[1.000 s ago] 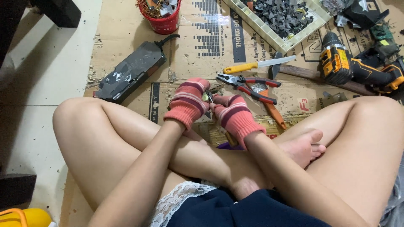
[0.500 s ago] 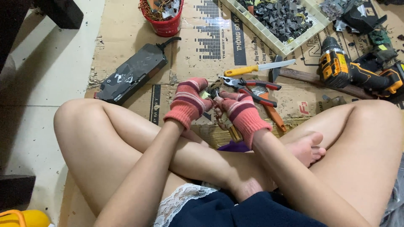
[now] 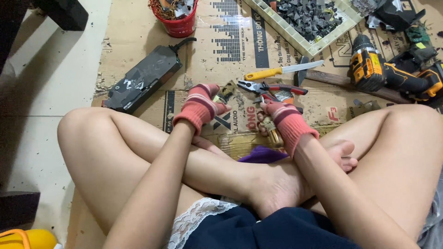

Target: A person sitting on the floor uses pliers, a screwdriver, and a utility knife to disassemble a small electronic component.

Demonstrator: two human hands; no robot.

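Floor is pale tile (image 3: 41, 92), smooth w/ thin grout lines, showing at left. Flattened brown cardboard (image 3: 138, 41) covers the middle and right, printed w/ black blocks and lettering, its left edge frayed and torn. Far left, a dark furniture leg (image 3: 64, 14) stands on the tile and throws a soft shadow toward the near side. Near left, another dark block (image 3: 18, 207) sits at the frame edge (what it belongs to can't be told). Light is even, indoor, no hard glare. No walls or windows in view.
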